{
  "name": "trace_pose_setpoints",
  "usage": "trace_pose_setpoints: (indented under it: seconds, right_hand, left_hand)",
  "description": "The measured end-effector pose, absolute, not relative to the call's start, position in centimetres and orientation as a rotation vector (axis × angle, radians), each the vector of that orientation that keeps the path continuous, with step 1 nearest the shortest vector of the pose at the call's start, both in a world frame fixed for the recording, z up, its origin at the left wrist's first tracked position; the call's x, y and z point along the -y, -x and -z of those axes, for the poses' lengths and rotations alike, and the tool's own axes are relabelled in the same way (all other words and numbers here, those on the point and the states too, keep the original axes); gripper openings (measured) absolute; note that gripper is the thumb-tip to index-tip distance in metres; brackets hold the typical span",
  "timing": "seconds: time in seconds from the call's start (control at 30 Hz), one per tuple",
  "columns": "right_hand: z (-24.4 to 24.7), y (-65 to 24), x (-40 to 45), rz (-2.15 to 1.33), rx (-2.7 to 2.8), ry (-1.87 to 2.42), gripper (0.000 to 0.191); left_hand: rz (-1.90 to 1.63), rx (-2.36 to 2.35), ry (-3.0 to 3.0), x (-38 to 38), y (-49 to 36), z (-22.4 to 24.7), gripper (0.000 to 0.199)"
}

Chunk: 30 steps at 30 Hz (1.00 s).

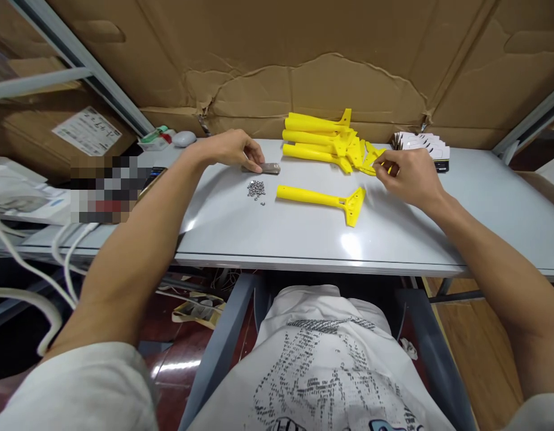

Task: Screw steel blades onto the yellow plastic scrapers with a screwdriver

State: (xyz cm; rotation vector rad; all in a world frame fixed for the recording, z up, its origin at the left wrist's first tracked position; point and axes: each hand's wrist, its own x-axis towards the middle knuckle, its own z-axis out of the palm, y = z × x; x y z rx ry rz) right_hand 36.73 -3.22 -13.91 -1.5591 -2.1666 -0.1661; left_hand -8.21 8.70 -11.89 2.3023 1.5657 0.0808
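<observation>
A small yellow plastic piece (379,163) sits pinched in the fingertips of the right hand (409,176), at the edge of the pile of yellow scraper handles (324,143) on the desk (304,239). The left hand (232,149) presses its curled fingertips on a flat metal blade (262,168), with loose screws (256,190) just beside it. One yellow scraper handle (324,199) lies alone between both hands.

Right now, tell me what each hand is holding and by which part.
The left hand pinches the near end of a flat metal blade lying on the table. The right hand grips a small yellow plastic piece by its edge.
</observation>
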Motion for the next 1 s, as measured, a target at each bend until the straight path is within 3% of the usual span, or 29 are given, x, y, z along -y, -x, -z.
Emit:
trace_pose_setpoints:
  seconds: [0.23,0.37,0.47,0.57,0.63,0.8,1.0]
  right_hand:
    - [13.9,-37.0,2.9,0.141,2.139,1.496,0.028]
    - [14.3,-37.7,2.0,0.143,2.113,1.388,0.024]
    - [14.5,-38.2,1.6,0.124,2.106,1.338,0.021]
    - [14.5,-38.2,1.7,0.06,2.065,1.274,0.017]
    - [14.4,-37.7,2.1,-0.099,1.995,1.226,0.013]
    - [13.9,-34.9,4.0,-0.642,1.845,1.041,0.013]
    - [14.3,-31.4,6.9,-0.89,1.92,0.812,0.035]
  left_hand:
    - [-0.334,-1.53,-2.415,-6.6,8.2,12.4,0.049]
    - [-0.575,-1.358,-2.447,-10.3,10.4,14.6,0.059]
    - [-0.593,-1.27,-2.506,-13.2,12.2,15.8,0.057]
    - [-0.835,-1.268,-2.443,-13.5,12.0,15.7,0.057]
    - [-1.067,-1.165,-2.293,-12.0,10.0,15.4,0.061]
    - [-1.237,-0.782,-1.938,-4.3,0.6,14.5,0.069]
    - [-1.283,-0.666,-1.819,3.4,-6.2,14.5,0.062]
